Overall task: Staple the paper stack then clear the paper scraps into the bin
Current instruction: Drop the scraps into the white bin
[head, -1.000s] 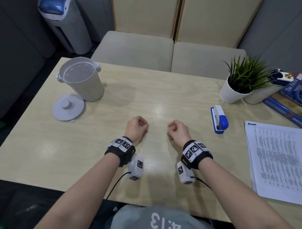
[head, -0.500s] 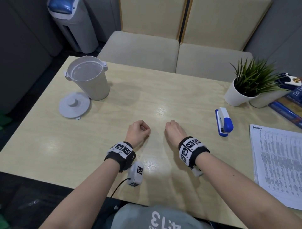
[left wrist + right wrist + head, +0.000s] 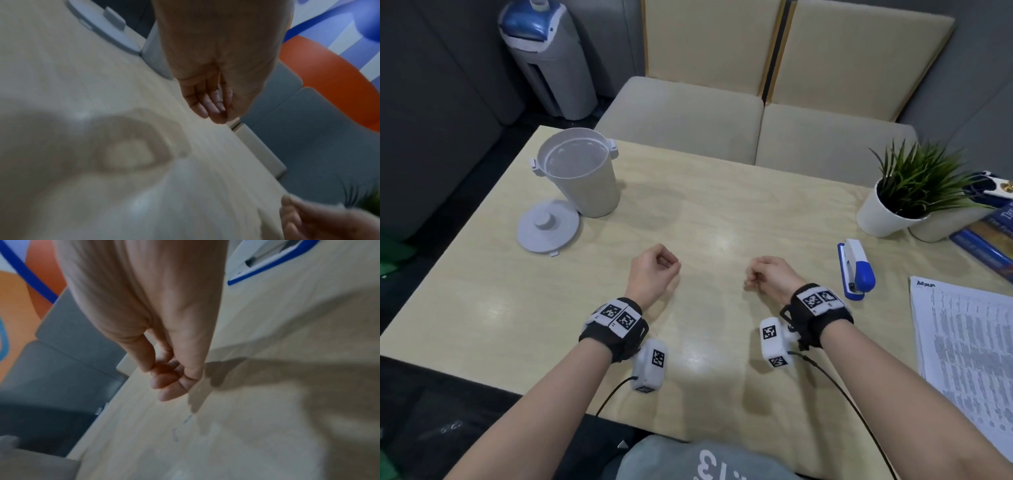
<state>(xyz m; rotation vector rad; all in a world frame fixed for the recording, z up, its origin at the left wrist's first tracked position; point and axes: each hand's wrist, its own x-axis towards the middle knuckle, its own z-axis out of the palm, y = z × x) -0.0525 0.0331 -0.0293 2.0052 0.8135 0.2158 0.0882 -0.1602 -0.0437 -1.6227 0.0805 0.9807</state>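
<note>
My left hand [image 3: 654, 270] and right hand [image 3: 767, 277] hover over the middle of the wooden table [image 3: 482, 308], each curled into a fist and holding nothing. The left wrist view shows the left hand [image 3: 209, 105] with its fingers folded into the palm. In the right wrist view the right hand [image 3: 170, 379] is curled, thumb against fingers. A blue and white stapler [image 3: 856, 269] lies just right of my right hand. The printed paper stack [image 3: 969, 353] lies flat at the table's right edge. The grey bin [image 3: 592, 195] stands uncovered at the far left, its lid [image 3: 548, 226] flat beside it.
A potted plant [image 3: 914, 185] in a white pot and some books [image 3: 989, 236] sit at the far right. Two beige seats [image 3: 722, 113] face the table's far edge. A tall grey and blue unit [image 3: 548, 58] stands on the floor at the back left.
My hands have drawn a little apart, the right one drifting toward the stapler with its wrist rolling. Both stay curled and hold nothing. The head view has shifted slightly.
</note>
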